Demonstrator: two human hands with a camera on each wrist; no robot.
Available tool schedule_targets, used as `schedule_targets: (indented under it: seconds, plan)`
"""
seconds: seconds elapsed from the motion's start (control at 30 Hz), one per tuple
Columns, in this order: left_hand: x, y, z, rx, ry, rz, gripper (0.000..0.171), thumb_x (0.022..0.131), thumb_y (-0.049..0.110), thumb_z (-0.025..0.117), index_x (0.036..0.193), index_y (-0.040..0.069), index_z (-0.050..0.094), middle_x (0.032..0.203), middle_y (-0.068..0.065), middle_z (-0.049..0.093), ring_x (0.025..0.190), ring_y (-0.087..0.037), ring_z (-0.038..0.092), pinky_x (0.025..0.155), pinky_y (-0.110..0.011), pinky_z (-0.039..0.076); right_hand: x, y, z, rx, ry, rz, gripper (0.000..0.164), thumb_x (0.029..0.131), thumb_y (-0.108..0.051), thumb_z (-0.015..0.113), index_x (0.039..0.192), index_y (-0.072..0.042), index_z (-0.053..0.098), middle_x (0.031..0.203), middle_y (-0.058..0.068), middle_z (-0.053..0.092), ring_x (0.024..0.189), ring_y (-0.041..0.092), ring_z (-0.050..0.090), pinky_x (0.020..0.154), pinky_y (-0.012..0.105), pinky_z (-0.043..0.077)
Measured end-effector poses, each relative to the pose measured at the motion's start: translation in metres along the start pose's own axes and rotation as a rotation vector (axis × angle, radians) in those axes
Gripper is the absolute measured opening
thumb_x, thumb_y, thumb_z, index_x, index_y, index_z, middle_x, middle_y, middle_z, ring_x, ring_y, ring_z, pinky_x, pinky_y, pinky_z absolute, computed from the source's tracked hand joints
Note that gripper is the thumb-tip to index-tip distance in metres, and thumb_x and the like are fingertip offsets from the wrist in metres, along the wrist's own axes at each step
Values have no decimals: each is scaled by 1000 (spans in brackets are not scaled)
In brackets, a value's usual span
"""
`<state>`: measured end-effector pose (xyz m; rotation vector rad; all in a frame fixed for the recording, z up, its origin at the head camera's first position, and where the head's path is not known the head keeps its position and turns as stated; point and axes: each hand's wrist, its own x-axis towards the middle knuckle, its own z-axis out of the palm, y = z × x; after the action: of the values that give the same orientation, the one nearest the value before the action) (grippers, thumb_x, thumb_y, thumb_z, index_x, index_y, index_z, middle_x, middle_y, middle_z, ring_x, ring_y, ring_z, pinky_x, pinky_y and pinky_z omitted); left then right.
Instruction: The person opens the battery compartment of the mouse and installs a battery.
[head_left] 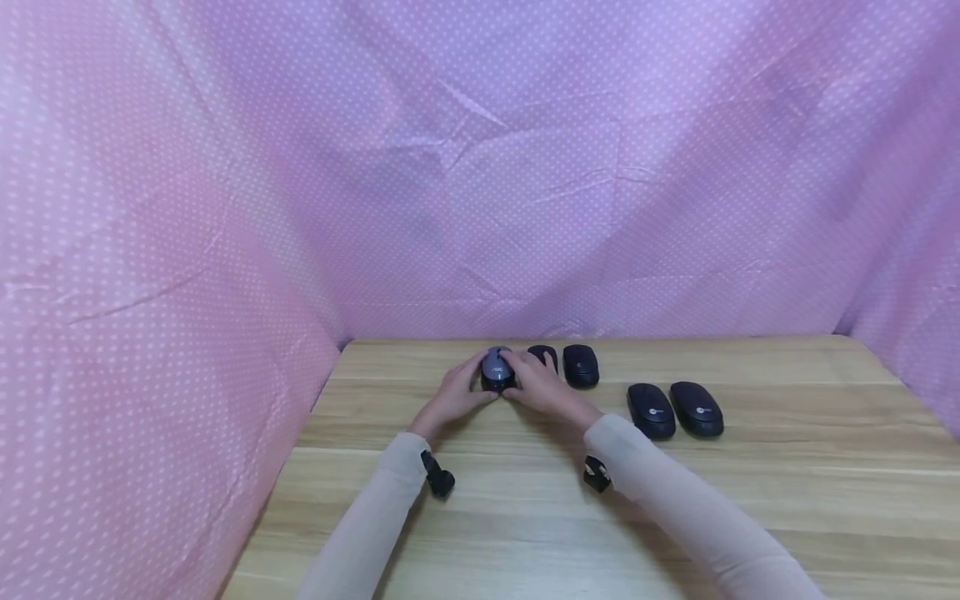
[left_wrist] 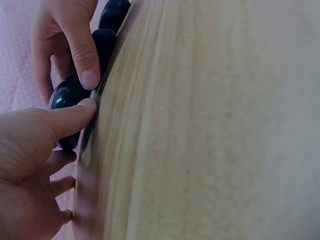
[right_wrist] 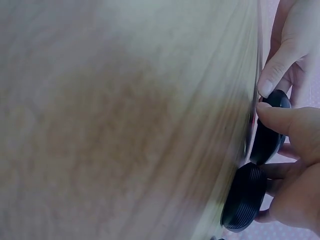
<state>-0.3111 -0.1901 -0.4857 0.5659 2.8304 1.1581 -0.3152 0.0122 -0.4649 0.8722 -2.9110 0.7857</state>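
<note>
A grey-topped computer mouse with a dark near end rests at the back of the wooden table, light lettering on its top. My left hand grips it from the left, thumb at the near end. From the right, my right hand holds the same mouse, its thumb close to the left thumb and a finger over the top. In the right wrist view, other right-hand fingers lie against a neighbouring black mouse. The left wrist view shows the left hand with its lower fingers spread near the tabletop.
Another black mouse stands right of the right hand. Two black mice with light logos lie side by side farther right and nearer. Pink dotted cloth hangs behind the table and along its sides.
</note>
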Motion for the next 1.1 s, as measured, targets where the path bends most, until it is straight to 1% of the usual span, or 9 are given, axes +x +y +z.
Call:
schedule_targets:
  seconds: [0.17,0.33,0.43,0.6,0.87,1.0,1.1]
  plan:
    - [-1,-2,0,12,-10,-18,83,91,19,78,160,12,32,161,-15,41,148,-40,37,124,-58,26,0,-1,1,-3,-28,15,73,94,-20,74,154,-2,39,153,25,47,146,42,39,121,73,15]
    - [0,-4,0,8,-24,-46,83,91,21,78,160,14,31,162,-14,39,149,-41,34,124,-59,24,1,-2,1,1,-55,39,73,95,-20,73,156,-3,37,156,26,43,150,44,31,122,73,11]
    - [1,-5,0,-9,-34,-61,86,91,23,78,161,15,29,163,-14,37,150,-41,32,125,-60,22,2,-1,1,-9,-59,38,72,95,-19,73,155,-2,37,155,27,43,150,46,30,121,73,10]
    - [3,-7,1,-16,-53,-77,90,90,26,79,162,14,27,165,-13,34,151,-38,33,126,-57,23,4,1,2,-19,-70,39,72,94,-19,73,155,-2,38,154,28,44,149,48,31,121,74,9]
    - [4,-6,4,10,-50,-93,88,90,26,79,161,14,29,161,-17,39,148,-40,37,124,-59,27,3,2,3,-5,-73,54,72,93,-18,75,154,-4,40,153,29,44,149,49,31,122,73,10]
    - [3,-5,4,-15,-39,-74,89,87,25,81,160,13,31,161,-17,39,148,-39,38,124,-58,27,2,4,2,7,-63,51,72,92,-18,76,153,-4,41,153,30,45,148,49,32,122,73,10]
    - [4,-6,4,-91,-27,-57,86,87,24,81,159,12,34,161,-14,41,150,-35,37,125,-56,25,2,6,-1,20,-47,36,71,92,-20,75,153,-4,43,153,26,47,147,48,34,121,74,11]
